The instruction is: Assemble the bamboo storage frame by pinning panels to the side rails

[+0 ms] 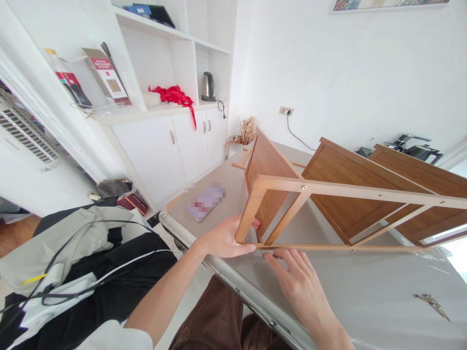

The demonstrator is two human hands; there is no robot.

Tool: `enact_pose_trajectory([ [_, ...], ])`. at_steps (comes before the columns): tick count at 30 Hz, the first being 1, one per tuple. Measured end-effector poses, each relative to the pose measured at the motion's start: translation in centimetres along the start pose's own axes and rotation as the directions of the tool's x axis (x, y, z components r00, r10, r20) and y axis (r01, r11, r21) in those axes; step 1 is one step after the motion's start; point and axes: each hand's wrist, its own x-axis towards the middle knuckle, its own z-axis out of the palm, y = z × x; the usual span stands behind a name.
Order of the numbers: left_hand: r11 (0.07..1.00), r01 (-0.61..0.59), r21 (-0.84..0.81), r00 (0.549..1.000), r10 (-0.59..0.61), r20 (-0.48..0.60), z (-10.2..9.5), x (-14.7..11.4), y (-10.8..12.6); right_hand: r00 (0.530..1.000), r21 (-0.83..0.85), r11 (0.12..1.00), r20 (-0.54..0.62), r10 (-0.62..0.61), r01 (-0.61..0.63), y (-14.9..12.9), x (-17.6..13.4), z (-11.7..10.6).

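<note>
A wooden shelf unit [350, 189] lies on its side on the grey table, its several brown panels standing up between slatted side frames. My left hand [228, 238] grips the near corner of its frame, thumb along the lower rail and fingers behind the end post. Just right of it, my right hand [299, 279] is closed in a pinch against the lower rail. A small bit of metal shows at its fingertips; the fingers hide most of it, so its kind is unclear. A bolt head [304, 187] shows in the upper rail.
Several long metal bolts [432, 306] lie on the table [386, 301] at the right. A phone [206, 201], blurred out, rests near the left edge. Clothes and cables [91, 272] are heaped at the left. White cabinets [149, 150] and a kettle [207, 87] stand behind.
</note>
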Motion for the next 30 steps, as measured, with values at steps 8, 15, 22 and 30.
enact_pose_trajectory([
  [8, 1.000, -0.011, 0.014, 1.000, 0.011, 0.019, -0.1, 0.1, 0.0, 0.999, 0.063, 0.998, 0.036, 0.009, -0.011, 0.5, 0.2, 0.0],
  [15, 1.000, -0.002, 0.011, 1.000, 0.002, 0.019, -0.2, 0.1, 0.2, 0.998, 0.095, 0.995, 0.058, 0.037, -0.042, 0.7, -0.3, 0.3],
  [22, 1.000, 0.003, 0.013, 1.000, -0.003, 0.023, -0.1, 0.0, 0.3, 0.999, 0.030, 0.999, 0.043, 0.028, -0.030, 0.5, -0.6, 0.7],
  [30, 1.000, -0.004, 0.009, 1.000, 0.004, 0.017, 0.0, 0.0, 0.2, 0.995, 0.140, 0.985, 0.042, 0.096, -0.101, 0.3, -0.8, 1.0],
])
